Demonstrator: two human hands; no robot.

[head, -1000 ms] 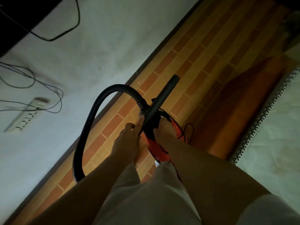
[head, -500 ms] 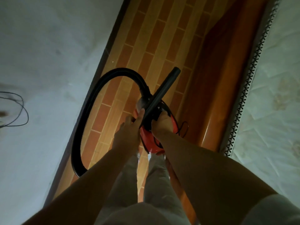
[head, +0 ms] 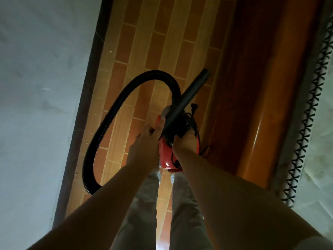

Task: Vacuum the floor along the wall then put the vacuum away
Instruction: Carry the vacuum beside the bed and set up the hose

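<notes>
A small red vacuum [head: 166, 156] hangs in front of me above the brick-pattern floor [head: 144, 51]. My right hand [head: 185, 141] grips its top, with the black cord bundled under the fingers. My left hand [head: 146, 147] holds the lower end of the black tube [head: 187, 95], thumb pressed along it. The tube points up and to the right. A ribbed black hose [head: 111, 112] loops out to the left and back to the vacuum's nose. The plug [head: 194, 106] sticks out beside the tube.
A pale wall [head: 39, 105] with a dark skirting strip [head: 84, 105] runs along the left. On the right stands a glossy wooden bed frame [head: 261, 105] and a mattress with zigzag trim [head: 310, 114]. My legs in light trousers [head: 142, 204] fill the narrow floor strip below.
The view has swung right and downward: the power strip and wall cables have left the frame, and the bed frame and mattress fill the right. Both hands keep their hold on the vacuum.
</notes>
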